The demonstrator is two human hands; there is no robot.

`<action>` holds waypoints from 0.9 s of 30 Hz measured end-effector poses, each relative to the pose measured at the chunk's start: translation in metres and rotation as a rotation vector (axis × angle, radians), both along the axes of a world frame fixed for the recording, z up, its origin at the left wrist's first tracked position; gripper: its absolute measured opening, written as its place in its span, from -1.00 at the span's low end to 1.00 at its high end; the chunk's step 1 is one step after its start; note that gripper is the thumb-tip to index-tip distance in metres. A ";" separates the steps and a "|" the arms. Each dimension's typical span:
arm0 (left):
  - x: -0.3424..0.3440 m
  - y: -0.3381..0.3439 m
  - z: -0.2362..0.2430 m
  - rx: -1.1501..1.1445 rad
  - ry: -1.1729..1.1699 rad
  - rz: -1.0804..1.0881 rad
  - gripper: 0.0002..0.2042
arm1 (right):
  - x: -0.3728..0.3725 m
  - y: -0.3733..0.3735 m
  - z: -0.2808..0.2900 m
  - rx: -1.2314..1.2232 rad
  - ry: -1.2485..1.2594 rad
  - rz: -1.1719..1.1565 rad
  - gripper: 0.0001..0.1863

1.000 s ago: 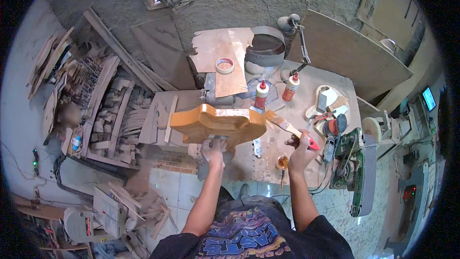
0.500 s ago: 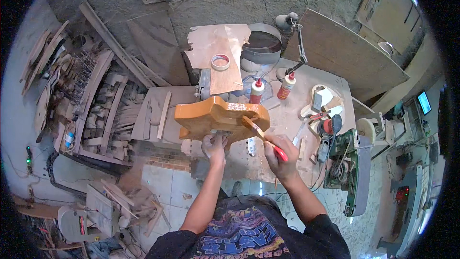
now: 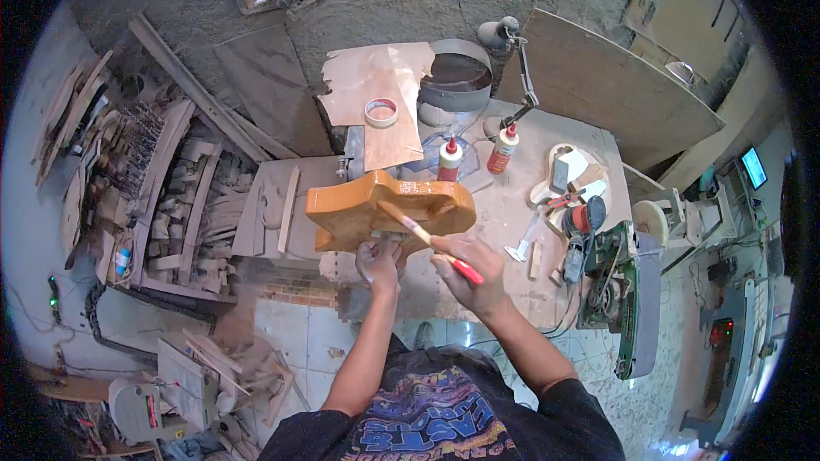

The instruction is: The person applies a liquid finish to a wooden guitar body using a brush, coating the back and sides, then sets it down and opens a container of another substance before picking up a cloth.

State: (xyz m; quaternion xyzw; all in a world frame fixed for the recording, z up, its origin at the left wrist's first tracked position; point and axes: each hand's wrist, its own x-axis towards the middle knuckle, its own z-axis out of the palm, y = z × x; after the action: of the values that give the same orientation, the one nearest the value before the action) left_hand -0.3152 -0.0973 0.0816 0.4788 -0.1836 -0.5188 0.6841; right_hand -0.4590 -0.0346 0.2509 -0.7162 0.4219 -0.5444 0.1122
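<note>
Right hand (image 3: 472,271): brush (image 3: 417,231) | bottle labels (image 3: 500,156): red, illegible | shirt (image 3: 431,414): blue lettering

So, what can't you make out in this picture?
All in the head view:
- Orange body: its far side, turned away.
- Left hand: how its fingertips grip the body, too small and shaded.
- Brush: part of its handle, covered by the right hand.
- Left bottle: its base, behind the body.
- Screen: its contents, too small.
</note>
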 end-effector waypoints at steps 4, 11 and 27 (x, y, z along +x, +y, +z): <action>0.007 -0.003 -0.003 0.022 -0.016 -0.007 -0.82 | -0.004 -0.002 -0.008 0.124 0.088 -0.082 -0.75; 0.002 0.000 0.003 0.022 -0.013 -0.010 -0.81 | -0.002 -0.002 0.003 0.076 0.078 -0.062 -0.81; 0.003 0.005 -0.006 0.040 0.023 0.007 -0.82 | 0.007 -0.001 0.011 0.584 0.449 -0.179 -0.44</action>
State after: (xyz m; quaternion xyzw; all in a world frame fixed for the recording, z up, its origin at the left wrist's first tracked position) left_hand -0.3120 -0.0927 0.0753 0.4869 -0.1637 -0.5256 0.6781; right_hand -0.4517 -0.0352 0.2621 -0.7160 0.6341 -0.2386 0.1684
